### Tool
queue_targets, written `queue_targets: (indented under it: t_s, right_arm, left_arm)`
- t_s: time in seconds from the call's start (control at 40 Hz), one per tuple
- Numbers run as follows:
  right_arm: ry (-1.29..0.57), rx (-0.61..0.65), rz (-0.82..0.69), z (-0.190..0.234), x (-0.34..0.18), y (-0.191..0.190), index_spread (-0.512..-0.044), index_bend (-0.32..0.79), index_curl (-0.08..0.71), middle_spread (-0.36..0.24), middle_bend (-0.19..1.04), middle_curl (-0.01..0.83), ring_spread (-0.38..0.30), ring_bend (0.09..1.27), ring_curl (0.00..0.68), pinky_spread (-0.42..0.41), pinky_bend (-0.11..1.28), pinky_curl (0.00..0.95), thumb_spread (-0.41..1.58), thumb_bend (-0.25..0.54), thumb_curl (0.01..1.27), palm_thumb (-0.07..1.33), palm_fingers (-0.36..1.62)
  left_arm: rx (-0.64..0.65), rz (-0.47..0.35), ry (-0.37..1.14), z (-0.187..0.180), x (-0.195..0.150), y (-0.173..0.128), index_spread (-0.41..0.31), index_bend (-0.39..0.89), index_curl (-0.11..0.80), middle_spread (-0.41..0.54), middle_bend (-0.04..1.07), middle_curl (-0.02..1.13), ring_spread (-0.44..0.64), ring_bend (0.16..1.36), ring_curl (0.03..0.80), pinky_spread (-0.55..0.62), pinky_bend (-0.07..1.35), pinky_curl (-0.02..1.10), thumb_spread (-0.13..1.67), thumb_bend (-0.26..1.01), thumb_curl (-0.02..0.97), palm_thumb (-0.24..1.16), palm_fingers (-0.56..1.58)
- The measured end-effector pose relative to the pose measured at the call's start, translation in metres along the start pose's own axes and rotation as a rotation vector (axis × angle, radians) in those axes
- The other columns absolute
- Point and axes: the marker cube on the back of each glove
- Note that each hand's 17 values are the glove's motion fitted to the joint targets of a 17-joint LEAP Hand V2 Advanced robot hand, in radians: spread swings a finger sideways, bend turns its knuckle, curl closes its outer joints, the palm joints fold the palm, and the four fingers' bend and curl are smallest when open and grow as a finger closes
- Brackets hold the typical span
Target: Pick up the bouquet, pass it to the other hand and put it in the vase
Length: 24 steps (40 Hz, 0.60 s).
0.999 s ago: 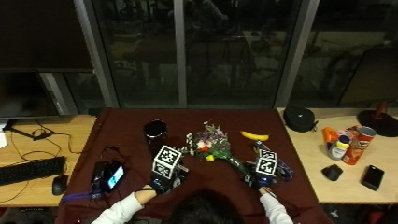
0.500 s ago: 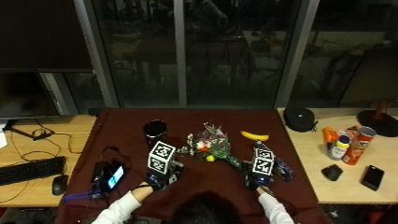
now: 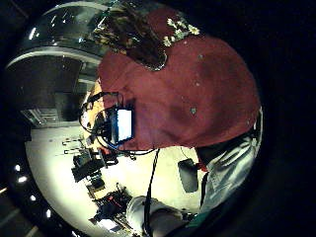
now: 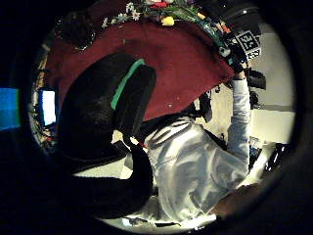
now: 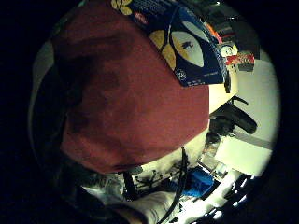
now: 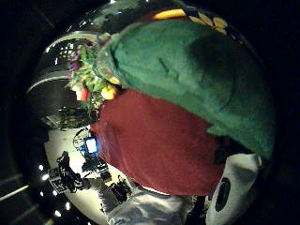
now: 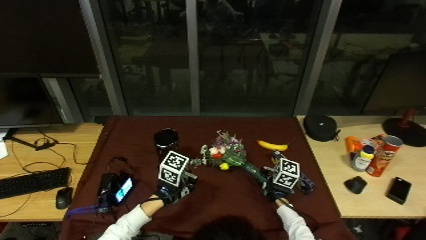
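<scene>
The bouquet (image 7: 225, 152) lies on the dark red tablecloth (image 7: 213, 200), flowers toward the window. Its green stems (image 7: 253, 171) run back toward my right hand (image 7: 278, 189). The dark vase (image 7: 166, 138) stands upright to the left of the flowers. My right hand sits at the stem end. In the right thumb side view the green stem wrap (image 6: 187, 75) fills much of the picture, with the flowers (image 6: 89, 82) beyond it. My left hand (image 7: 168, 190) rests low over the cloth in front of the vase, thumb (image 4: 105, 112) relaxed, holding nothing.
A banana (image 7: 273, 145) lies right of the flowers. A blue packet (image 7: 305, 183) sits beside my right hand. A lit phone with cables (image 7: 118, 189) lies at the cloth's left edge. Keyboard and mouse (image 7: 33, 182) are on the left desk, cans and bottles (image 7: 373, 156) on the right.
Both hands have shifted only slightly over the cloth. The bouquet and vase have not moved.
</scene>
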Motion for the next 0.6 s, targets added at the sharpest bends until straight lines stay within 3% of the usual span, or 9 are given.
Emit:
queue_targets:
  t_s: [0.075, 0.1, 0.175, 0.3, 0.5, 0.599]
  right_arm:
    - [-0.065, 0.095, 0.018, -0.007, 0.001, -0.003, -0.23, 0.26, 0.387, -0.194, 0.65, 0.569, -0.22, 0.79, 0.51, -0.26, 0.62, 0.438, 1.18, 0.02, 0.36, 0.93, 1.52]
    - [-0.099, 0.118, 0.019, -0.01, 0.0, -0.003, -0.234, 0.24, 0.38, -0.197, 0.65, 0.571, -0.22, 0.81, 0.519, -0.266, 0.64, 0.448, 1.19, 0.029, 0.36, 0.95, 1.48]
    - [-0.227, 0.171, 0.008, -0.023, -0.006, -0.001, -0.232, 0.36, 0.425, -0.189, 0.7, 0.592, -0.212, 0.83, 0.532, -0.257, 0.62, 0.453, 1.12, -0.035, 0.35, 0.87, 1.53]
    - [-0.468, 0.271, -0.038, -0.049, -0.018, -0.003, -0.229, 0.45, 0.475, -0.184, 0.75, 0.614, -0.202, 0.87, 0.546, -0.258, 0.63, 0.465, 1.07, -0.03, 0.35, 0.86, 1.51]
    - [-0.879, 0.305, -0.136, -0.089, -0.053, -0.014, -0.214, 0.5, 0.521, -0.168, 0.81, 0.634, -0.192, 0.93, 0.562, -0.247, 0.67, 0.486, 0.97, 0.002, 0.41, 0.94, 1.46]
    - [-1.044, 0.334, -0.222, -0.108, -0.078, -0.015, -0.208, 0.48, 0.53, -0.163, 0.83, 0.638, -0.191, 0.96, 0.57, -0.245, 0.69, 0.496, 0.88, -0.013, 0.46, 0.96, 1.43]
  left_arm:
    - [0.005, 0.004, 0.0, -0.007, 0.001, 0.001, -0.06, 0.16, 0.344, 0.106, 0.18, 0.36, 0.24, 0.46, 0.275, 0.35, 0.2, 0.31, 1.22, -0.01, 0.248, 0.14, 0.38]
    - [0.012, 0.007, 0.004, -0.01, 0.002, 0.001, -0.061, 0.16, 0.344, 0.106, 0.18, 0.36, 0.24, 0.46, 0.276, 0.35, 0.19, 0.31, 1.22, -0.01, 0.248, 0.14, 0.38]
    - [0.038, 0.017, 0.021, -0.02, 0.003, 0.002, -0.07, 0.17, 0.347, 0.103, 0.18, 0.36, 0.24, 0.45, 0.275, 0.35, 0.19, 0.31, 1.22, -0.01, 0.248, 0.14, 0.38]
    - [0.062, 0.031, 0.095, -0.038, 0.003, -0.008, -0.074, 0.16, 0.35, 0.097, 0.18, 0.36, 0.23, 0.45, 0.276, 0.35, 0.19, 0.31, 1.22, -0.01, 0.25, 0.15, 0.39]
    - [0.062, 0.059, 0.432, -0.077, 0.004, -0.055, -0.078, 0.17, 0.357, 0.089, 0.18, 0.36, 0.23, 0.44, 0.276, 0.33, 0.19, 0.32, 1.22, -0.01, 0.256, 0.17, 0.41]
    - [0.102, 0.101, 0.704, -0.101, 0.019, -0.081, -0.042, 0.13, 0.347, 0.116, 0.16, 0.35, 0.24, 0.45, 0.284, 0.34, 0.21, 0.32, 1.21, -0.01, 0.263, 0.19, 0.35]
